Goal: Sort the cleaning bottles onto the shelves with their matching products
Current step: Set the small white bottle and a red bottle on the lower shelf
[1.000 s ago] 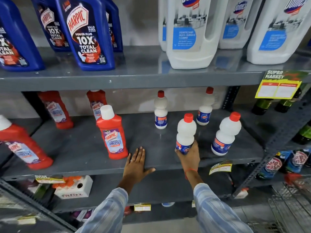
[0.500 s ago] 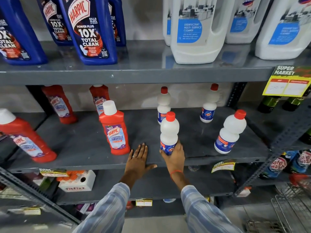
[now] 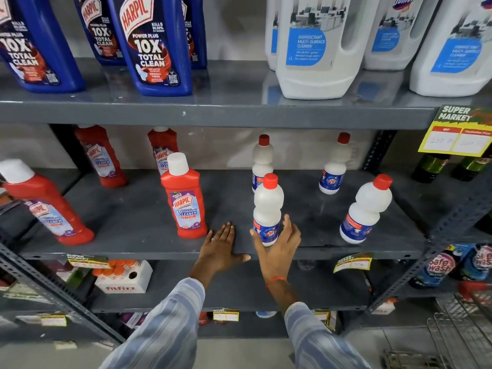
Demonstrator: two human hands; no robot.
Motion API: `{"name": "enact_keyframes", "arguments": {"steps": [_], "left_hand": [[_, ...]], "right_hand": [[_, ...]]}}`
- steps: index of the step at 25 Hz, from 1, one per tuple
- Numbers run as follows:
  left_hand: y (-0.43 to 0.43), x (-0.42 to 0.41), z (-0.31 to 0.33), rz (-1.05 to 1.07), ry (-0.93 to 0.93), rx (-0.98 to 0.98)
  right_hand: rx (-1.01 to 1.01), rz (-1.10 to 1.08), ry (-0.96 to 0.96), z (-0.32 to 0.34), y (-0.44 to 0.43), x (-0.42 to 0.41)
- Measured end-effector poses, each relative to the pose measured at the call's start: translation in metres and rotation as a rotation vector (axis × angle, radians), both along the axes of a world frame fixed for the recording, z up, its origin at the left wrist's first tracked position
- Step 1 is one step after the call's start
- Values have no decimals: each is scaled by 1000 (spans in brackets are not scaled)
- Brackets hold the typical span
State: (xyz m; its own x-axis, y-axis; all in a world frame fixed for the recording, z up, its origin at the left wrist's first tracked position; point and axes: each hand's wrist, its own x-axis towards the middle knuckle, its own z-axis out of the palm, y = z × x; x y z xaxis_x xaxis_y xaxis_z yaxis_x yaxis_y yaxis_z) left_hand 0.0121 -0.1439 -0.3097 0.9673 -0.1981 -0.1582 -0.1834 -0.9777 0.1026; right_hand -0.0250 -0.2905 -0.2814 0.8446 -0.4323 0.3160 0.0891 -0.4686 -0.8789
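The middle shelf (image 3: 138, 222) of a grey metal rack carries two product groups. On its left half stand red Harpic bathroom cleaner bottles with white caps: one at the front (image 3: 185, 198), one tilted at the far left (image 3: 45, 206), and two at the back (image 3: 99, 155) (image 3: 162, 147). On its right half stand small white bottles with red caps and blue labels: two at the rear (image 3: 262, 158) (image 3: 334, 166), one leaning at the front right (image 3: 366, 210), and one upright near the front edge (image 3: 267, 209), directly ahead of the left rear bottle. The right hand (image 3: 277, 246) is at the base of this front white bottle, thumb on its left side and fingers (image 3: 288, 225) spread loosely on its right; whether the grip is firm or slackened cannot be told. The left hand (image 3: 222, 246) lies flat on the shelf edge, palm down, fingers together and thumb splayed to the right, between the front red bottle and the held white one, touching neither. The upper shelf (image 3: 226, 107) holds blue Harpic toilet cleaner bottles (image 3: 151, 46) on the left and large white jugs with blue labels (image 3: 316, 49) on the right. A yellow price tag (image 3: 459, 131) hangs from the upper shelf's right end. Both sleeves are striped light blue; an orange band (image 3: 277, 279) circles the right wrist.
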Motion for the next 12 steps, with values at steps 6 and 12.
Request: {"name": "enact_keyframes", "arguments": {"steps": [6,12], "left_hand": [[41,-32,23,-32,-743,-179],[151,-38,24,101,-646,-184]], "right_hand": [[-28,87,-351,51,65,-6],[53,207,-48,26,147,23]]}}
